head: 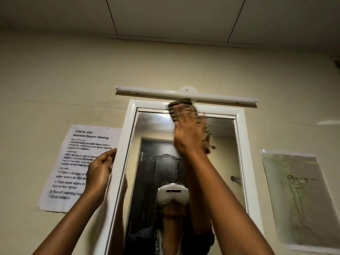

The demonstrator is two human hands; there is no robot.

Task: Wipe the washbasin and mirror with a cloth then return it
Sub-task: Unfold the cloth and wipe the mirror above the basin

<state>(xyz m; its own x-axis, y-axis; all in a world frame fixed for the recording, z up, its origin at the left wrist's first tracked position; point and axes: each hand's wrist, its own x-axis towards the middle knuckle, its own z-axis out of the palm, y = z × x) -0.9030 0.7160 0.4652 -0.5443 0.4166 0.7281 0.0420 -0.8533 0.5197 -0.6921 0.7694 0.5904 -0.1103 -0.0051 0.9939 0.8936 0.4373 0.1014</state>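
Note:
A tall mirror (158,162) in a white frame (244,162) hangs on the beige wall. My right hand (187,133) is raised flat against the top of the glass, pressing a striped brown cloth (207,137) to it; the cloth reaches the upper frame edge and is blurred. My left hand (100,171) rests on the mirror's left frame, fingers loosely curled, holding nothing. The washbasin is out of view below.
A white tube light (147,92) is mounted just above the mirror, close to the cloth. A printed task sheet (73,162) is taped left of the mirror, a pencil drawing (298,197) right of it. The mirror reflects a dark door and a headset.

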